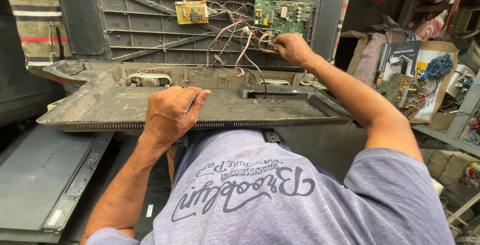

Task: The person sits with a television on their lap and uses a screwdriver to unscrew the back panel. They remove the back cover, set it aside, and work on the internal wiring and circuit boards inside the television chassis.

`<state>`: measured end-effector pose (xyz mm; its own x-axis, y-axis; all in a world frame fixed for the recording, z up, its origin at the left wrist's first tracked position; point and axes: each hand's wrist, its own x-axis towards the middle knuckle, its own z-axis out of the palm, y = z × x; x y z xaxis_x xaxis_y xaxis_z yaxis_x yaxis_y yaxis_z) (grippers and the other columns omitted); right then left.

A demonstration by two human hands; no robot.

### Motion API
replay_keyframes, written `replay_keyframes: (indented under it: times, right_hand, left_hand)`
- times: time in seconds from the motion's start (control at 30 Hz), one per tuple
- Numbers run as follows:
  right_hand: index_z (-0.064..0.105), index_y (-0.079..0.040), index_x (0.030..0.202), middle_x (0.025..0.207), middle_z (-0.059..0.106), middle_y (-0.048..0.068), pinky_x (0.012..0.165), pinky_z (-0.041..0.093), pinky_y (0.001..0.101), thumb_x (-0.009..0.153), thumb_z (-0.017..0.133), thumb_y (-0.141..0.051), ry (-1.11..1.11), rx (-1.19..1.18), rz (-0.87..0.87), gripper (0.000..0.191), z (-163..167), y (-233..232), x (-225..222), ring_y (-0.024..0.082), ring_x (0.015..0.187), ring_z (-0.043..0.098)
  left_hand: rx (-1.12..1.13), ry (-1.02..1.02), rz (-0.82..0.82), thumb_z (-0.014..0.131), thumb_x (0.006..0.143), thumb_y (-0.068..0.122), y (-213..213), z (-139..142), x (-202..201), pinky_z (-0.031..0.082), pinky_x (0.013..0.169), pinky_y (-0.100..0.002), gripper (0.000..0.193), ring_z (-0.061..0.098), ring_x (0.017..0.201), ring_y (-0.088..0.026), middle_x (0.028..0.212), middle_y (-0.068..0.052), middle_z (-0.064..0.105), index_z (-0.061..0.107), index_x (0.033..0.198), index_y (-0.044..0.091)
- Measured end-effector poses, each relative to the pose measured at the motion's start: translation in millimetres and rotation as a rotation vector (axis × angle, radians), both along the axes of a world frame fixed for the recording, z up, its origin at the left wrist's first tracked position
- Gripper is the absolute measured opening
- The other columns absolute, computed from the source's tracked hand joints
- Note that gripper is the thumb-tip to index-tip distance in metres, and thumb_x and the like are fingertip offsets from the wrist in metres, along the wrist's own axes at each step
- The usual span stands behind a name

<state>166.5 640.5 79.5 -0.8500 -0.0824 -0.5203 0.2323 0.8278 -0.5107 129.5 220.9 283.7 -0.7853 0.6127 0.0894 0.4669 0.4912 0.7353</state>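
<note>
Two hands working: left hand flat, bracing the dusty back cover; right hand fingers pinched on wires below the green circuit board. Best pull gently, at the connector.

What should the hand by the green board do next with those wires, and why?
Probably ease the wire bundle loose from the green circuit board. The right hand already pinches wires at the board's lower edge, while the left hand rests flat on the dusty back cover, steadying it.
</note>
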Motion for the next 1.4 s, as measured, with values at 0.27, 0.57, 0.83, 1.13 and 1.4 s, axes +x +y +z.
replay_keyframes:
  times: [0.27,0.57,0.83,1.13,1.4]
  right_hand:
    - [0.068,0.000,0.107,0.105,0.074,0.019,0.087,0.060,0.0390,0.097,0.068,-0.005,0.130,0.016,-0.046,0.011,1.5,-7.8,-10.0,0.029,0.096,0.073]
    - [0.063,-0.001,0.110,0.102,0.072,0.020,0.085,0.055,0.0473,0.095,0.072,-0.009,0.301,0.087,0.074,0.019,-5.2,-6.3,-10.1,0.037,0.094,0.071]
    - [0.061,-0.003,0.114,0.103,0.071,0.016,0.084,0.056,0.0445,0.097,0.071,-0.013,0.172,0.082,0.028,0.022,-7.1,-11.9,-20.1,0.032,0.093,0.071]
    - [0.068,-0.003,0.101,0.097,0.071,0.017,0.082,0.053,0.0484,0.095,0.072,-0.010,0.292,0.150,0.085,0.010,-12.8,-13.2,-27.8,0.037,0.091,0.069]
    - [0.073,0.003,0.100,0.086,0.072,0.024,0.077,0.059,0.0470,0.095,0.061,-0.002,0.291,0.020,0.075,0.013,-13.4,-2.0,-34.9,0.037,0.077,0.072]
  left_hand:
    - [0.029,0.000,0.017,0.075,0.100,0.024,-0.7,1.5,0.4,0.039,0.046,-0.036,0.020,0.051,0.047,-0.018,0.055,-0.003,0.055,0.075,0.089,0.008]
    - [0.230,0.014,0.090,0.073,0.102,0.018,-7.8,-1.3,2.4,0.038,0.049,-0.033,0.017,0.049,0.053,-0.014,0.061,-0.002,0.057,0.075,0.092,0.006]
    - [0.424,-0.036,0.208,0.069,0.104,0.010,-18.4,-12.5,10.2,0.029,0.049,-0.028,0.012,0.040,0.052,-0.010,0.060,0.001,0.048,0.074,0.097,0.002]
    - [0.559,0.128,0.133,0.062,0.109,0.018,-23.8,-24.9,19.1,0.031,0.049,-0.031,0.025,0.041,0.051,-0.010,0.058,0.002,0.052,0.070,0.088,0.005]
    - [0.617,-0.049,0.305,0.058,0.111,0.020,-28.3,-16.9,19.8,0.025,0.050,-0.029,0.032,0.036,0.055,-0.010,0.060,0.002,0.039,0.070,0.088,0.002]
